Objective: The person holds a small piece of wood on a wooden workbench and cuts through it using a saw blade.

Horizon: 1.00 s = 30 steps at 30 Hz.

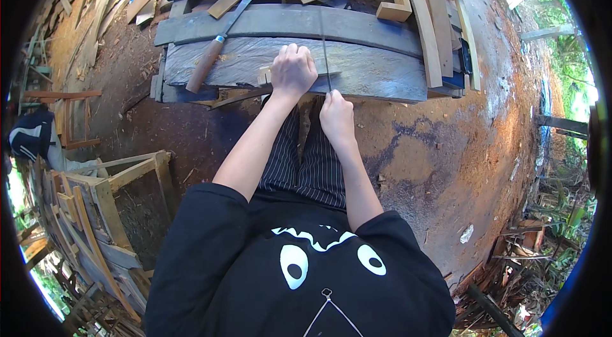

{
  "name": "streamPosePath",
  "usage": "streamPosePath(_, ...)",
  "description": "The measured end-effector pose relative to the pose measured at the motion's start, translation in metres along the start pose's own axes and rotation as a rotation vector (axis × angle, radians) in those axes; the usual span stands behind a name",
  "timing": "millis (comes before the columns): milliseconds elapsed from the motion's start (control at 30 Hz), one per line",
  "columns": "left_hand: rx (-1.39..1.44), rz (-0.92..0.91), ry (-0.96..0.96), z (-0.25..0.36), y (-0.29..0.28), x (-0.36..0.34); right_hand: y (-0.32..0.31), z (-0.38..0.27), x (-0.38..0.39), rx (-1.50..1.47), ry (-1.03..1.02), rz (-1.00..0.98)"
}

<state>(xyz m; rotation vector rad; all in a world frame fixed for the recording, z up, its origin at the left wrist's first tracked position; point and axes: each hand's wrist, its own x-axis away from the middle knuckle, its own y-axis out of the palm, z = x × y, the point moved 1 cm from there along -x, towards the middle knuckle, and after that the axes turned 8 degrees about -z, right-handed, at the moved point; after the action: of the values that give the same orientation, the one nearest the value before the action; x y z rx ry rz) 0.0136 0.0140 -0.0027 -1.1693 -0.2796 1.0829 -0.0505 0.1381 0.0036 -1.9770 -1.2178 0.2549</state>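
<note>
evidently the right hand (336,113) is nearer than the left hand (294,71), its grip wrapped around the near end of a thin dark blade (324,50) that lies straight ahead of it, over the tabletop (382,72). the blade's long axis runs away from the body, its far tip pointing forward and slightly left. the left hand's grip is clenched beside it, whatever it clasps hidden.
</note>
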Motion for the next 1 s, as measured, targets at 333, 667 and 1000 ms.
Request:
streamPosePath(333, -0.024, -0.005, -0.006, -0.001, -0.002, -0.001, -0.018, 0.028, 0.099, 0.003, 0.06, -0.124)
streamPosePath(667, -0.015, 0.016, 0.027, 0.001, -0.002, 0.002, -0.013, -0.011, 0.005, 0.02, 0.05, -0.083)
streamPosePath(1000, -0.065, 0.141, 0.082, 0.004, -0.002, 0.013, -0.042, -0.016, 0.016, -0.026, -0.016, -0.139)
